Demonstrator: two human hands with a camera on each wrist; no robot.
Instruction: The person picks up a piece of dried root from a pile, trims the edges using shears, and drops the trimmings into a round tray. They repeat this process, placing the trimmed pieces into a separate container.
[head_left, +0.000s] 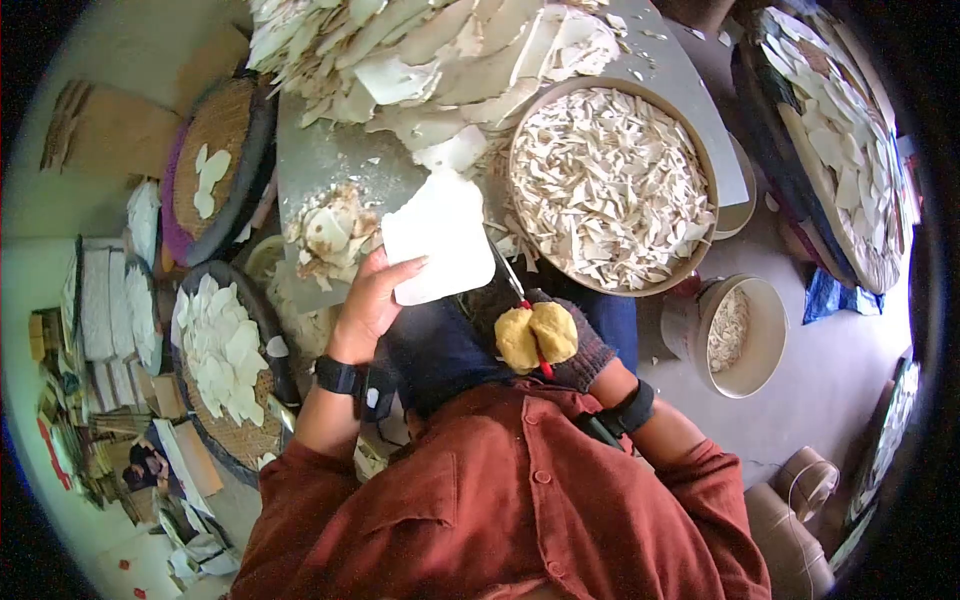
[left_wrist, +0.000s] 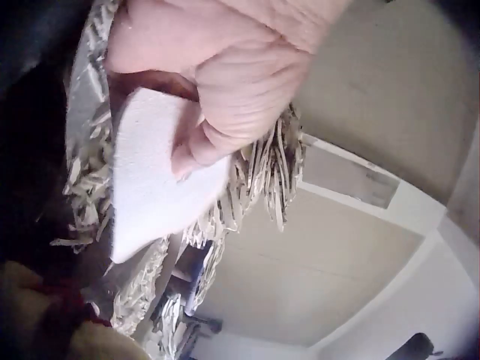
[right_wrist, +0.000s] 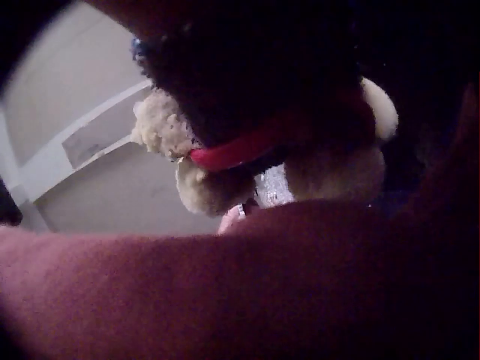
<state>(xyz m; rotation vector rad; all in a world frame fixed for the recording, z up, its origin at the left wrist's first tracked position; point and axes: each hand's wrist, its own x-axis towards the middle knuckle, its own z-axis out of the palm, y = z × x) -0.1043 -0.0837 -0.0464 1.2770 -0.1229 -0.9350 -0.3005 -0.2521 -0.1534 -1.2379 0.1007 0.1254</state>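
Observation:
My left hand [head_left: 370, 305] pinches a thin white sheet [head_left: 440, 240] with rounded lower corners and an uneven top edge. In the left wrist view the thumb [left_wrist: 202, 154] lies flat across the sheet's face. My right hand [head_left: 588, 345], in a dark knitted glove, grips scissors [head_left: 517, 282] with red handles wrapped in yellow padding [head_left: 517, 340]. Their blades point up beside the sheet's right edge. The right wrist view is dark; a red handle [right_wrist: 232, 151] and pale padding [right_wrist: 161, 124] show there, while most of the glove and fingers are hidden in shadow.
A big pile of white sheets [head_left: 430, 70] covers the table's [head_left: 325, 140] far side. A round tray [head_left: 712, 190] of cut strips stands at its right, a brownish heap [head_left: 335, 230] at its left. A bucket [head_left: 765, 350] sits on the floor; round woven baskets [head_left: 265, 400] flank the seat.

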